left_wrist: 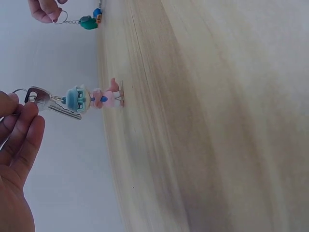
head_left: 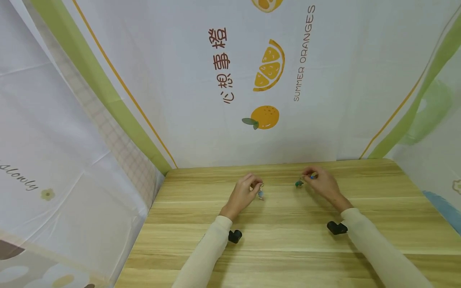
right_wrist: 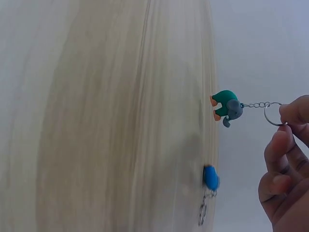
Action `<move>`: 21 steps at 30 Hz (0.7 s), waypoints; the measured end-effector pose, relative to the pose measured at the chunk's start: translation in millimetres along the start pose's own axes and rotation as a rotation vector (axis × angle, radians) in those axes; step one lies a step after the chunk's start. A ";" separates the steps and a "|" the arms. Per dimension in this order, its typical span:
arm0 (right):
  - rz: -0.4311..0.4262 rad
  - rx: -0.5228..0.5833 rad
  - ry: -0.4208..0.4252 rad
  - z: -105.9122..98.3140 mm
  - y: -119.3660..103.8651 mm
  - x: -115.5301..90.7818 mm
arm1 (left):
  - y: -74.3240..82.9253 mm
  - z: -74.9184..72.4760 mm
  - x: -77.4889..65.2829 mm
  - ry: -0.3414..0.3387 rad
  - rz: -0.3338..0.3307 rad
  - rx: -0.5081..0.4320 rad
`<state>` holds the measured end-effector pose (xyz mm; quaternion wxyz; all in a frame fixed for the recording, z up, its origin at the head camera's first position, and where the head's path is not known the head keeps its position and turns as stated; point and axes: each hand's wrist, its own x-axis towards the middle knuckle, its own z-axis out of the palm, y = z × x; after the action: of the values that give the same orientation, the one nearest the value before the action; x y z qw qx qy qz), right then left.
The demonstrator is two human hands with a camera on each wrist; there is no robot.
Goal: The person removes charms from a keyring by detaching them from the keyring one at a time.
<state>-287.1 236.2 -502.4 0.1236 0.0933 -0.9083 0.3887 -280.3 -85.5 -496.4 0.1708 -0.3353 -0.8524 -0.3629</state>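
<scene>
Left hand (head_left: 243, 193) pinched the figurine keychain (left_wrist: 77, 99) and right hand (head_left: 324, 185) pinched the elephant keychain (right_wrist: 227, 100) up by the rings (right_wrist: 265, 115), probably so both could just dangle below, lol.

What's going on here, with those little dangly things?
Someone is holding two keychains by their rings at a wooden table. The left hand has the figure keychain, a small character in a blue hat with a key beside it. The right hand has the green elephant keychain. A blue keychain rests on the table near the right hand, held by neither hand.
</scene>
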 end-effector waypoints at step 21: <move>0.010 0.011 0.013 -21.2 26.4 -13.5 | 2.3 0.1 0.7 -0.002 0.020 -0.009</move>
<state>-278.0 270.6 -510.3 0.1271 0.0871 -0.9057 0.3949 -279.2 -84.0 -494.9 0.1719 -0.3449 -0.8476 -0.3647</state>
